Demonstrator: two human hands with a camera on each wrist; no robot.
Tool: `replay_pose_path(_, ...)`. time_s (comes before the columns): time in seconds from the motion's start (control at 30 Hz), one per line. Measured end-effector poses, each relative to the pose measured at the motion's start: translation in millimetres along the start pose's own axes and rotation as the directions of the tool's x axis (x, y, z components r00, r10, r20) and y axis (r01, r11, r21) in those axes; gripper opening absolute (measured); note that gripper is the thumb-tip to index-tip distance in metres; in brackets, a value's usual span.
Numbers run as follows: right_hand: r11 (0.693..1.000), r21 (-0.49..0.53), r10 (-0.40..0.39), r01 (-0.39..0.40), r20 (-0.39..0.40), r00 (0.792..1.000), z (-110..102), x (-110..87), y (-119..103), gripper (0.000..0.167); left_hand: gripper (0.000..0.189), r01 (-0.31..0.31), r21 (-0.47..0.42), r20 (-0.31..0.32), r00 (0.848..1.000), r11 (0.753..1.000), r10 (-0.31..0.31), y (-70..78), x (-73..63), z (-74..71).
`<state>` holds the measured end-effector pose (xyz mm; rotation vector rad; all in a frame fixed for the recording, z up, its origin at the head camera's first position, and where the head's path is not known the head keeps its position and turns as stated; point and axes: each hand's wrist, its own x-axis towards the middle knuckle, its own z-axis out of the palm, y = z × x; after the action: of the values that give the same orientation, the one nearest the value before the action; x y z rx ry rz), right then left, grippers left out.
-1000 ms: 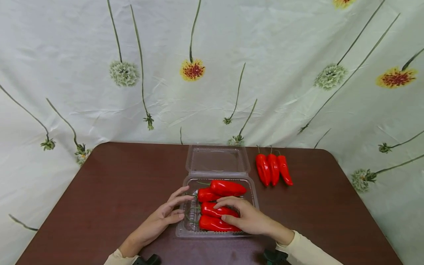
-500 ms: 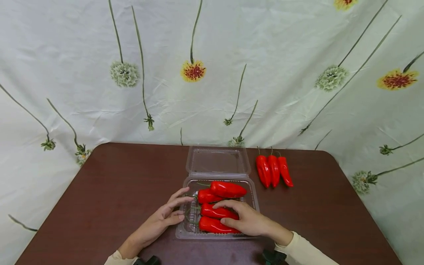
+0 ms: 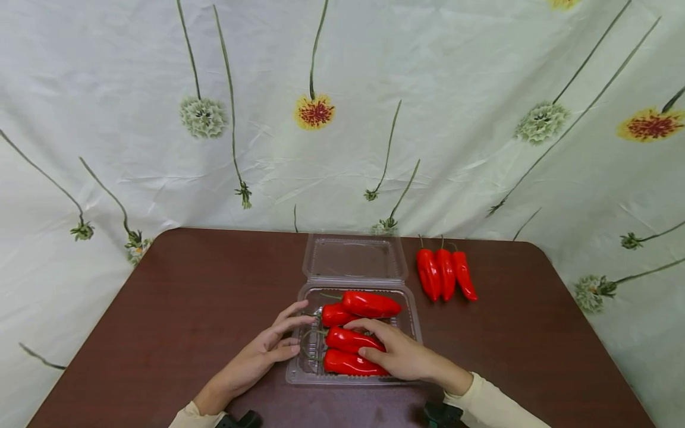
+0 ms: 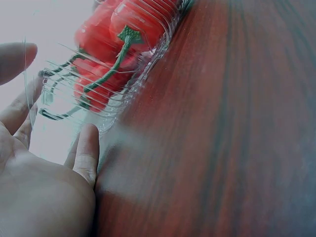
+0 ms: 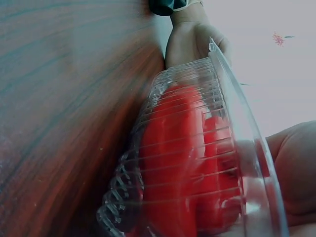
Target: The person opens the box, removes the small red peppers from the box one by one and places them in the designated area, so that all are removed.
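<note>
- Pale cloth (image 3: 353, 77) printed with flowers and long stalks hangs across the background, reaching down behind the worktop.
- Brown, wood-grained worktop (image 3: 214, 279), rounded at its far corners, carries everything handled here.
- Clear plastic container (image 3: 353, 381) sits near its front edge, with its lid (image 3: 357, 259) folded back on the far side.
- Cream sleeves (image 3: 497, 401) come in from the front, a dark device (image 3: 443, 413) at the right wrist.
- Left hand (image 3: 264, 346) is spread wide at the container's left rim, holding nothing; whether its fingertips press the plastic is hard to tell.
- Right hand (image 3: 401, 353) arches over the near half of the container, fingers and thumb on either side of one red pepper (image 3: 350, 340); whether they grip it or only rest there, I cannot tell.
- Four peppers show inside the container, stems to the left: that one, a front pepper (image 3: 350, 362), and behind them an upper pepper (image 3: 371, 304) partly overlapping a lower pepper (image 3: 333, 315).
- Three loose peppers (image 3: 445, 274) lie side by side on the worktop, right of the lid.
- Thin green stems (image 4: 120, 59) curve toward the left hand.
- Likely trouble: the overlapping pepper could slide if its neighbours are nudged; the light container could skid under a sideways push; a bent stem could snag the rim.
- No brand, label or writing can be read.
</note>
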<state>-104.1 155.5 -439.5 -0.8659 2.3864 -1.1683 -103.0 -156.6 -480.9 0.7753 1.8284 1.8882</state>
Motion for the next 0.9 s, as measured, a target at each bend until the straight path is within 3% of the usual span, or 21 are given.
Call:
replay_pose_path(0.17, 0.998, 0.054, 0.026, -0.026, 0.007, 1.000, -1.8, -0.1, -1.5, 0.046, 0.048, 0.002, 0.004, 0.005, 1.000, 1.000, -0.002, 0.6, 0.8, -0.3)
replay_pose_path(0.43, 0.993, 0.121, -0.003, 0.001, 0.013, 1.000, -6.2, 1.0, -3.0, 0.050, 0.048, -0.001, -0.018, -0.005, 1.000, 1.000, 0.001, 0.9, 0.1, -0.3)
replay_pose_path(0.67, 0.969, 0.245, 0.010, -0.010, 0.002, 1.000, -12.5, -2.8, -3.5, 0.053, 0.049, 0.000, -0.006, 0.001, 1.000, 1.000, 0.000, 0.7, -0.3, 2.1)
replay_pose_path(0.9, 0.956, 0.288, -0.044, 0.059, -0.058, 0.997, -23.9, -3.6, -3.7, 0.054, 0.049, 0.002, -0.015, 0.005, 1.000, 1.000, -0.002, 1.0, -0.5, 1.5)
